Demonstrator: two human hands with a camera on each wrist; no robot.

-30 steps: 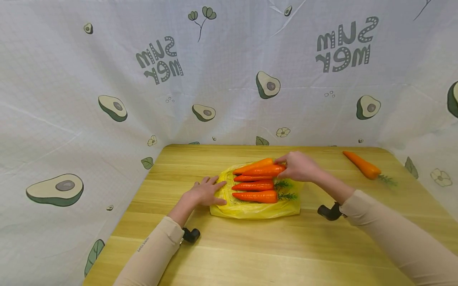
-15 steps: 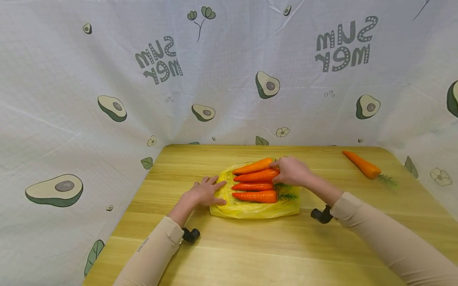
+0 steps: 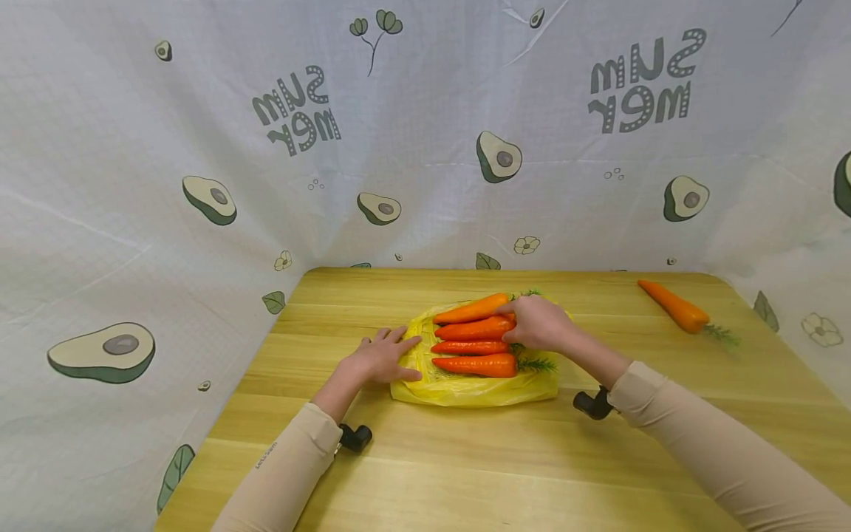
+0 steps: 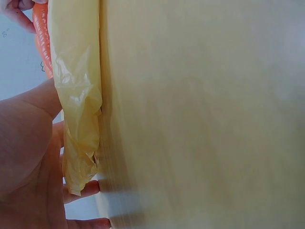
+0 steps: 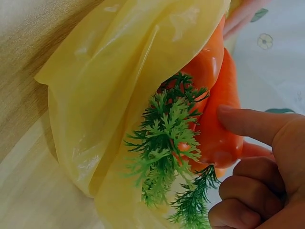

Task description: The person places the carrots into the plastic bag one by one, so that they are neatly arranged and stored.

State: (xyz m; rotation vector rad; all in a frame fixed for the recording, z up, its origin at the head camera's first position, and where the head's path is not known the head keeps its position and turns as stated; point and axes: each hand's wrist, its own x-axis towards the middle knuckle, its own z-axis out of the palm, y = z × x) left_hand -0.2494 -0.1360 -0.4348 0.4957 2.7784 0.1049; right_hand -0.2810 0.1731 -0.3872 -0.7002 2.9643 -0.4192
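Note:
A row of several orange carrots lies on a flattened yellow plastic bag (image 3: 473,397) at mid-table, tips to the left. My right hand (image 3: 541,324) pinches the thick end of the second carrot from the back (image 3: 472,328) between thumb and index finger. In the right wrist view the thumb presses on that carrot (image 5: 223,133), above feathery green tops (image 5: 167,133); the other fingers are curled. My left hand (image 3: 377,359) lies with fingers spread at the bag's left edge, and its palm side (image 4: 28,152) faces the bag (image 4: 76,95) in the left wrist view.
A single carrot (image 3: 674,307) with a green top lies at the table's back right. The wooden table (image 3: 465,473) meets a white curtain (image 3: 425,148) printed with avocados along the back and sides. Black wrist cameras (image 3: 594,403) sit under both wrists.
My right hand has moved left and slightly nearer, bringing its carrot down into the row, where it now covers the thin strip of red carrot seen earlier. The left hand stays put.

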